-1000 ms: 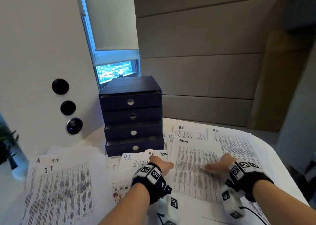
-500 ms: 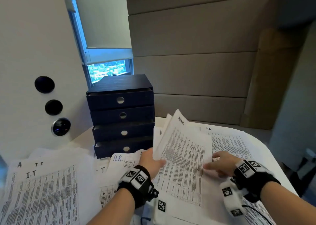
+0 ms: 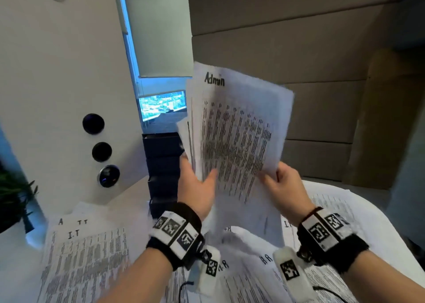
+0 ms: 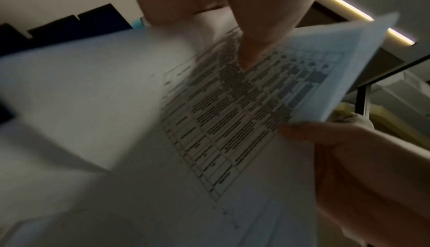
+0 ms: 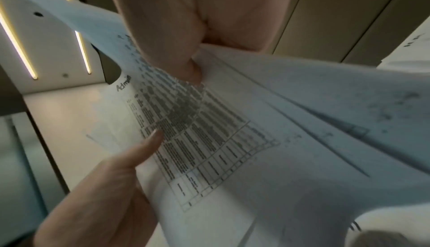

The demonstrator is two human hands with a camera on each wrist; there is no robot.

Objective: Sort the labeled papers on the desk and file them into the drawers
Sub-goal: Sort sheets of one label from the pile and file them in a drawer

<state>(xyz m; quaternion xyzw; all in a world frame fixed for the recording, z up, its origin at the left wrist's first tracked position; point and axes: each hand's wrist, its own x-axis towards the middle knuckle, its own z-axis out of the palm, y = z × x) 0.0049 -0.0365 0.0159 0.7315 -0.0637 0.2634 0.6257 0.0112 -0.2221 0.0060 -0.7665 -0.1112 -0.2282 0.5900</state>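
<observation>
Both hands, left hand (image 3: 199, 189) & right hand (image 3: 284, 183), pinch floppy Admin sheets (image 3: 236, 130) at bottom edge; light, slippery, prob. fan apart—grip lower corners.

White wall (image 3: 57, 72) with three dark round fittings (image 3: 101, 151), left. Narrow window (image 3: 162, 106) under lowered blind (image 3: 158, 26), daylight below. Beige panelled wall (image 3: 287, 26) right. Potted plant (image 3: 13, 197) at left edge.

Blk wristbands (image 3: 177, 236) w/ b&w marker tags, bare forearms.

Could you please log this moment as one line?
hands: left hand, right hand grip Admin papers | papers: raised | drawers: closed
</observation>
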